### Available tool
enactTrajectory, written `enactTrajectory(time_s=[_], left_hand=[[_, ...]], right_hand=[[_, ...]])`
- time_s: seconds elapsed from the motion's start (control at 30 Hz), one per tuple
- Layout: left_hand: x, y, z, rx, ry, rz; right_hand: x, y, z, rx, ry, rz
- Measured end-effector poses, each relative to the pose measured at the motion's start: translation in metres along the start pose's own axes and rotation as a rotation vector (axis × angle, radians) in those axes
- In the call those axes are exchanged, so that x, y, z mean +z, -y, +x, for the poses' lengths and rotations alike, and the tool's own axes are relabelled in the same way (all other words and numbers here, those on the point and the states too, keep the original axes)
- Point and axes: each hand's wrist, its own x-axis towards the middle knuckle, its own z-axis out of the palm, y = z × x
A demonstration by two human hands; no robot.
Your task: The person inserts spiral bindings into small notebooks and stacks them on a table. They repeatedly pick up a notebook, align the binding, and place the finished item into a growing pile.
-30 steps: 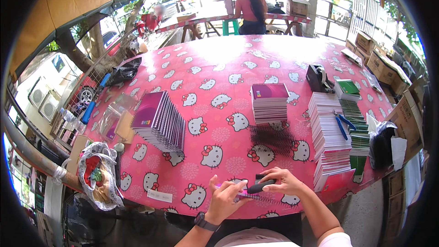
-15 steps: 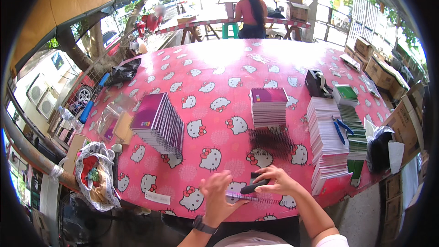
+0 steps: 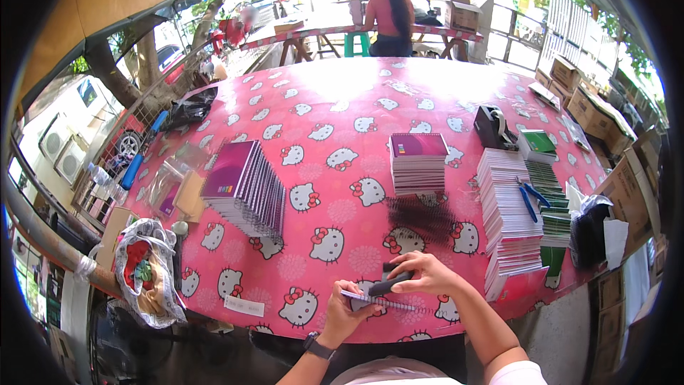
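Observation:
My left hand (image 3: 342, 315) grips the end of a thin notebook (image 3: 362, 297) held edge-up above the table's near side, thumb in front. A spiral coil (image 3: 430, 311) runs along the notebook's edge and sticks out past it to the right. My right hand (image 3: 425, 273) is closed on a dark, blocky hand-held tool (image 3: 390, 284), just above the coil; its exact kind is not clear. Beyond my hands lies a pile of loose black coils (image 3: 420, 219). Behind it stands a stack of purple notebooks (image 3: 419, 162). Further left is a leaning row of purple spiral notebooks (image 3: 242, 189).
Tall paper stacks (image 3: 507, 221) stand at right with blue-handled pliers (image 3: 529, 199) on top, beside green notebooks (image 3: 554, 207) and a black tape dispenser (image 3: 493, 128). A plastic bag (image 3: 146, 274) sits at the left edge. A person (image 3: 390, 14) sits at a far table.
My left hand has gone from spread fingers to a grip on the notebook's end. The right hand with the dark tool has shifted slightly left and up.

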Motion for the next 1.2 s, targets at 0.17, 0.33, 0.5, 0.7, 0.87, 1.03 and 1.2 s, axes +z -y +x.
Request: enactTrajectory(time_s=[0.17,0.33,0.5,0.7,0.87,1.03,1.2], left_hand=[[-0.004,0.011,0.000,0.008,-0.003,0.021],[-0.009,0.017,-0.003,0.084,0.024,0.121],[-0.005,0.001,-0.002,0.036,0.032,0.096],[-0.004,0.004,0.005,-0.034,0.037,0.157],[0.001,-0.018,0.013,0.010,-0.054,0.267],[0.011,-0.036,0.022,0.045,-0.076,-0.038],[0.010,-0.045,0.023,0.188,-0.073,-0.006]], right_hand=[[0.005,0.016,0.003,-0.130,0.072,0.077],[0.005,0.023,0.001,-0.247,0.266,0.564],[0.003,0.014,0.009,-0.116,0.068,0.214],[0.002,0.000,0.018,-0.154,-0.074,0.024],[0.012,0.024,0.007,-0.351,-0.380,-0.396],[0.038,0.051,-0.001,-0.272,-0.343,-0.093],[0.037,0.052,-0.004,-0.348,-0.359,-0.122]])
